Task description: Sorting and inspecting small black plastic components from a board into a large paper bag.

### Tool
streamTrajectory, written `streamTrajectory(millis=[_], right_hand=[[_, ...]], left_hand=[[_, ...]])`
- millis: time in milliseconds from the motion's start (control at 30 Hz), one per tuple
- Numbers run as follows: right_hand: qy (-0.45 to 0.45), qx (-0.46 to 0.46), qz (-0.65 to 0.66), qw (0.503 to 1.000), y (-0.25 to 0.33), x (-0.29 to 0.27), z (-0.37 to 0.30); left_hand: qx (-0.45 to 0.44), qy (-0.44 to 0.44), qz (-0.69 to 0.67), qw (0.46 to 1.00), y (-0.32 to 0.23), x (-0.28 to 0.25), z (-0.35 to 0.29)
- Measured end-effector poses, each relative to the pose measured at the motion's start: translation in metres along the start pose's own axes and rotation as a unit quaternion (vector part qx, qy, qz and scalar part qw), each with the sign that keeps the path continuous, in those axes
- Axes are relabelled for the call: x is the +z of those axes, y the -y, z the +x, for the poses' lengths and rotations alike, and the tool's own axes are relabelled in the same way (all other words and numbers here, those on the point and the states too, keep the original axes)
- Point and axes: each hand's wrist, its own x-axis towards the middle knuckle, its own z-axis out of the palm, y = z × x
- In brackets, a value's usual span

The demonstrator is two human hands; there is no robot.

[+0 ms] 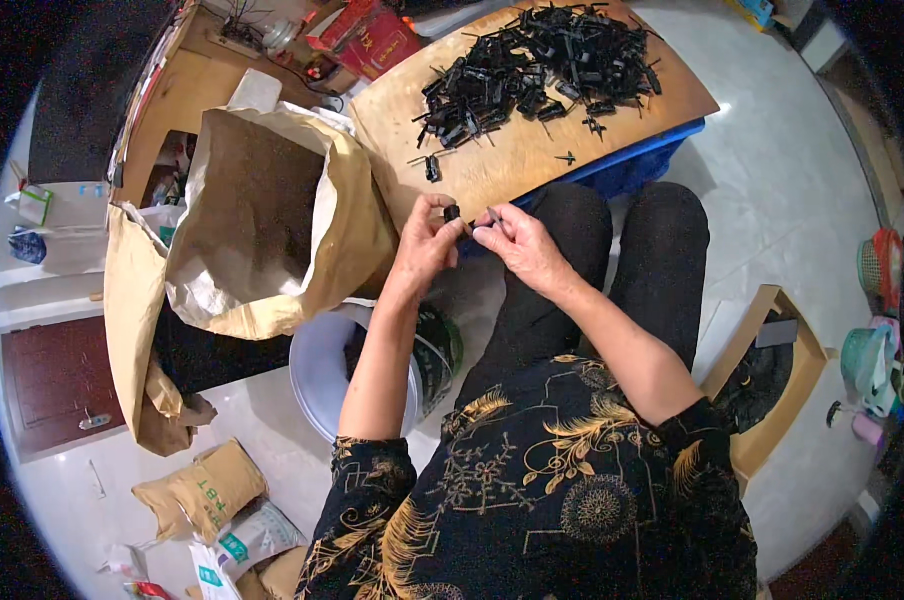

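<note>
My left hand (pixel 429 240) pinches a small black plastic part (pixel 452 213) between thumb and fingers, just off the near edge of the wooden board. Close on its right, my right hand (pixel 517 240) is closed on a thin dark piece (pixel 494 216), too small to make out. The fingertips of both hands almost meet. Beyond them, a large heap of black plastic parts (pixel 532 75) with thin stems covers the far side of the wooden board (pixel 512 165). A single black part (pixel 432 168) lies apart from the heap, near my left hand.
Left of my hands stands a big open paper sack (pixel 357 220). A white bucket (pixel 307 385) is below it. Blue material (pixel 632 165) shows under the board. A cardboard box (pixel 762 310) with black contents sits on the floor at right. Full sacks (pixel 207 490) lie at lower left.
</note>
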Motion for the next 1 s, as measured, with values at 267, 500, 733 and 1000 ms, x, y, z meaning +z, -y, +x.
streamTrajectory(millis=[267, 500, 733, 1000], right_hand=[[0.022, -0.027, 0.044, 0.998, 0.004, -0.001, 0.001], [0.111, 0.069, 0.098, 0.987, 0.029, -0.011, -0.004], [0.126, 0.088, 0.05, 0.987, 0.023, -0.007, -0.003], [0.014, -0.016, 0.029, 0.999, 0.002, -0.003, 0.0]], left_hand=[[-0.009, 0.051, 0.012, 0.999, -0.025, 0.018, -0.023], [-0.05, 0.137, -0.092, 0.985, -0.028, 0.017, -0.029], [-0.104, 0.119, -0.112, 0.981, -0.021, 0.014, -0.03], [-0.011, -0.057, -0.056, 0.997, -0.012, 0.038, -0.042]])
